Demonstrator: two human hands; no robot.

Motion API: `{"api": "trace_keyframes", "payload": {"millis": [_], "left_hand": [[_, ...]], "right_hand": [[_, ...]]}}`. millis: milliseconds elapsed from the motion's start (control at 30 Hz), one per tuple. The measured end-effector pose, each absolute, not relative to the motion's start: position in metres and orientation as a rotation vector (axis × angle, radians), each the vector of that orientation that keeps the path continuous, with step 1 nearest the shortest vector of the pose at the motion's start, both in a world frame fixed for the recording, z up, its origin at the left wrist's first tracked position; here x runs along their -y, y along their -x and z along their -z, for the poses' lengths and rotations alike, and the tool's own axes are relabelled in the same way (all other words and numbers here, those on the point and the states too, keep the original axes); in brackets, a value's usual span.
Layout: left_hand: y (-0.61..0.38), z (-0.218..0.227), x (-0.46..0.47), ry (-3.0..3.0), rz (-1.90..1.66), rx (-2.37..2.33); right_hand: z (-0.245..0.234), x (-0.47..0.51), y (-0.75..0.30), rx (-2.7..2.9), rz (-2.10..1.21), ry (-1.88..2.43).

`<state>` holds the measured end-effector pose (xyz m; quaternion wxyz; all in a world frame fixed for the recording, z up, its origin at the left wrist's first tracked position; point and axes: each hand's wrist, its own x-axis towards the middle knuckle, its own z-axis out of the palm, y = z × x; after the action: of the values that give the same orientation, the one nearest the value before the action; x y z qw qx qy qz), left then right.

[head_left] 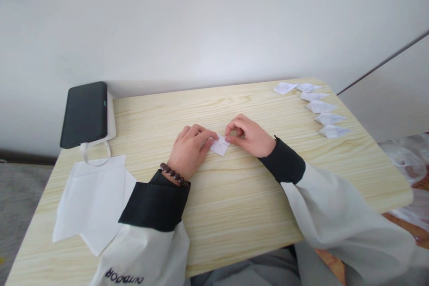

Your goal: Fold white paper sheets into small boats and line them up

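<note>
A small folded piece of white paper (220,145) lies on the light wooden table (234,196), near its middle. My left hand (189,149), with a dark bead bracelet at the wrist, presses its fingertips down on the paper's left side. My right hand (250,135) pinches the paper's right corner with curled fingers. Both hands touch the same piece.
Several finished folded white paper shapes (320,107) lie in a row at the table's far right. A stack of white paper sheets (90,201) lies at the front left. A black device on a white box (86,114) sits at the back left corner against the wall.
</note>
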<state>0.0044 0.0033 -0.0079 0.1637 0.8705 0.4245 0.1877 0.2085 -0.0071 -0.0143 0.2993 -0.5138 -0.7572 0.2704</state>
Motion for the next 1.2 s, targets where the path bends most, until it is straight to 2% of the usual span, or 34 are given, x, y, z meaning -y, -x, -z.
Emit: {"api": "trace_keyframes", "payload": {"millis": [333, 833, 1200], "left_hand": [[-0.001, 0.013, -0.006, -2.508, -0.519, -1.241], [0.005, 0.014, -0.008, -2.485, -0.663, -1.231], [0.0, 0.011, -0.003, -2.563, -0.478, -1.449]], "right_hand": [[0.014, 0.005, -0.205, 1.956, -0.743, 1.411], [0.022, 0.011, -0.202, 2.082, -0.481, 1.321], [0.019, 0.008, -0.199, 2.044, -0.554, 1.407]]}}
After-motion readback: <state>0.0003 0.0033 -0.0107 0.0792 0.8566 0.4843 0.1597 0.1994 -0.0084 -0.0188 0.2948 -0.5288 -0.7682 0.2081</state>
